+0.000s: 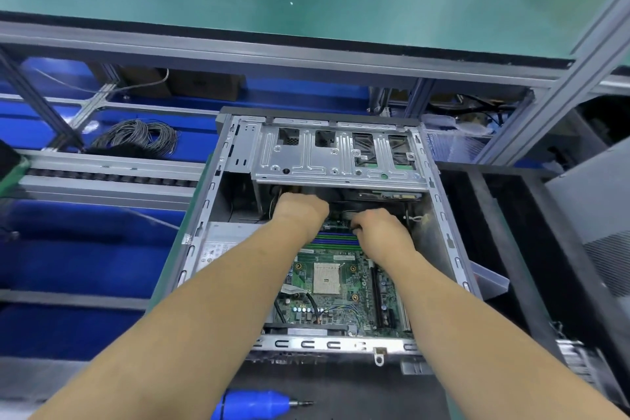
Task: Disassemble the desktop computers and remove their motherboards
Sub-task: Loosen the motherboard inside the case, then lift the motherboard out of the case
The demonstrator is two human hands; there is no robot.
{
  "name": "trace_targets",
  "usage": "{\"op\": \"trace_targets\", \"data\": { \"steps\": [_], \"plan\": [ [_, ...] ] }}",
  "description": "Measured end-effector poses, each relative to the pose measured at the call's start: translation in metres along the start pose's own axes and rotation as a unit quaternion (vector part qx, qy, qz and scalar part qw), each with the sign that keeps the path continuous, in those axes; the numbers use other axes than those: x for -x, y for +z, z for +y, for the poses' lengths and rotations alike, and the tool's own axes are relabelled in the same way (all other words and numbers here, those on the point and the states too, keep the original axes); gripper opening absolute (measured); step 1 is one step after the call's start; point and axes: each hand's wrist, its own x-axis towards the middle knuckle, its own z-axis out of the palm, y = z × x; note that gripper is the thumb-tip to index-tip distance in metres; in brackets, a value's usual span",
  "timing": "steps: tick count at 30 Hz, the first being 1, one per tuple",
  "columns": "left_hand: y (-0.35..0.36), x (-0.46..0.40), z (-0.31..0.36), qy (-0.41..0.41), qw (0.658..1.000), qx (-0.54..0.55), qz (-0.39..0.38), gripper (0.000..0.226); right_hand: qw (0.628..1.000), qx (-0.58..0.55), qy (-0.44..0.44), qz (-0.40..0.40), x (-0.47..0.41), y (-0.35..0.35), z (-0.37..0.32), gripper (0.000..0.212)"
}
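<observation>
Our case [439,201] lies open on the tabletop [341,392], motherboard [341,286] still seated inside. We judge this the cable-unplugging step. Our left hand [301,211] reaches under the drive cage [334,153], grip hidden; our right hand [378,225] curls, pinching something small. Next, board screws need the screwdriver [259,404].

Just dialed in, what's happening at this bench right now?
A person is reaching both hands into an opened desktop case, working at the far end of the motherboard just under the metal drive cage. The left hand and right hand are curled around something there, but what they hold is hidden. The motherboard is still seated in the case, its CPU socket bare. A blue electric screwdriver lies unused near the front.
</observation>
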Motion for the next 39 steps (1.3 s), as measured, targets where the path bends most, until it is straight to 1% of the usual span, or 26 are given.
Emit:
{"op": "trace_targets", "data": {
  "steps": [2, 6, 8, 10, 12, 15, 17, 19, 21, 22, 24, 25, 26, 27, 28, 30, 31, 32, 34, 35, 36, 39],
  "plan": [
    [0.002, 0.001, 0.000, -0.008, 1.000, 0.004, 0.012, 0.021, 1.000, -0.003, 0.004, 0.006, 0.002, -0.001, -0.002, 0.021],
    [-0.004, 0.007, -0.001, -0.004, 0.998, 0.005, 0.067, 0.016, 0.999, -0.010, 0.010, 0.037, 0.008, -0.011, -0.004, 0.019],
    [-0.010, 0.013, -0.002, -0.001, 0.998, 0.001, 0.064, 0.016, 1.000, -0.002, 0.000, 0.030, 0.014, -0.018, -0.004, 0.016],
    [-0.018, 0.020, -0.003, 0.006, 0.999, 0.009, 0.039, 0.015, 1.000, 0.008, -0.019, 0.016, 0.021, -0.027, -0.005, 0.014],
    [-0.028, 0.027, -0.007, 0.037, 0.999, 0.029, 0.013, 0.014, 0.999, 0.007, -0.034, 0.003, 0.026, -0.036, -0.008, 0.012],
    [-0.047, 0.038, -0.014, 0.117, 0.989, 0.089, -0.006, 0.010, 0.997, -0.002, -0.072, -0.039, 0.037, -0.054, -0.012, 0.014],
    [-0.064, 0.046, -0.015, 0.143, 0.981, 0.127, 0.006, 0.007, 0.993, -0.059, -0.091, -0.045, 0.046, -0.068, -0.010, 0.015],
    [-0.083, 0.051, -0.014, 0.161, 0.971, 0.176, 0.032, 0.009, 0.987, -0.125, -0.095, -0.026, 0.057, -0.085, -0.001, 0.013],
    [-0.102, 0.053, -0.009, 0.176, 0.944, 0.260, 0.104, 0.010, 0.974, -0.214, -0.073, 0.006, 0.069, -0.103, 0.017, 0.008],
    [-0.109, 0.052, -0.003, 0.170, 0.919, 0.321, 0.156, 0.016, 0.961, -0.266, -0.062, 0.028, 0.075, -0.110, 0.029, 0.009],
    [-0.118, 0.046, 0.019, 0.135, 0.857, 0.430, 0.249, 0.036, 0.922, -0.379, -0.030, 0.081, 0.086, -0.120, 0.056, 0.014],
    [-0.120, 0.043, 0.035, 0.117, 0.837, 0.459, 0.275, 0.047, 0.896, -0.431, -0.007, 0.105, 0.090, -0.122, 0.070, 0.013],
    [-0.120, 0.040, 0.053, 0.102, 0.829, 0.471, 0.283, 0.054, 0.871, -0.475, 0.024, 0.123, 0.093, -0.120, 0.084, 0.009],
    [-0.116, 0.036, 0.071, 0.092, 0.831, 0.473, 0.277, 0.056, 0.847, -0.511, 0.058, 0.133, 0.096, -0.116, 0.098, 0.006],
    [-0.110, 0.031, 0.088, 0.086, 0.842, 0.464, 0.263, 0.052, 0.823, -0.544, 0.094, 0.134, 0.097, -0.110, 0.112, 0.008],
    [-0.095, 0.023, 0.114, 0.075, 0.876, 0.419, 0.227, 0.039, 0.779, -0.595, 0.157, 0.117, 0.097, -0.093, 0.137, 0.014],
    [-0.088, 0.020, 0.124, 0.075, 0.891, 0.394, 0.213, 0.034, 0.767, -0.607, 0.181, 0.100, 0.096, -0.083, 0.146, 0.017],
    [-0.080, 0.018, 0.131, 0.078, 0.901, 0.374, 0.205, 0.031, 0.765, -0.606, 0.203, 0.079, 0.093, -0.074, 0.154, 0.018],
    [-0.071, 0.015, 0.142, 0.076, 0.906, 0.355, 0.216, 0.029, 0.776, -0.577, 0.252, 0.034, 0.087, -0.055, 0.161, 0.015],
    [-0.069, 0.014, 0.145, 0.069, 0.907, 0.347, 0.228, 0.029, 0.787, -0.553, 0.273, 0.014, 0.083, -0.047, 0.163, 0.007],
    [-0.067, 0.013, 0.147, 0.064, 0.910, 0.334, 0.239, 0.030, 0.804, -0.524, 0.283, 0.001, 0.080, -0.039, 0.165, 0.005],
    [-0.064, 0.013, 0.151, 0.059, 0.923, 0.278, 0.258, 0.032, 0.848, -0.459, 0.263, -0.024, 0.068, -0.014, 0.169, 0.018]
  ]
}}
